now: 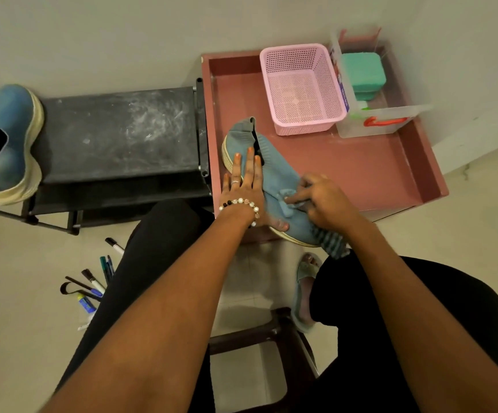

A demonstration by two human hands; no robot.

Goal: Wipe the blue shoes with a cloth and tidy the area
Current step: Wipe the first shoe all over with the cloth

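One blue knit shoe (274, 171) with a pale sole lies on its side at the near left corner of the pink tray table (370, 171). My left hand (243, 189) rests flat on it, fingers straight, thumb under the sole edge. My right hand (322, 201) grips a bluish striped cloth (332, 242) and presses a bunched part of it against the shoe's toe end. The other blue shoe (6, 144) stands on the black rack (116, 135) at the far left.
A pink mesh basket (301, 87) and a clear plastic box (370, 114) holding a green item stand at the back of the tray. Several markers and pens (92, 281) lie on the floor by my left leg. A dark stool (271, 335) is between my legs.
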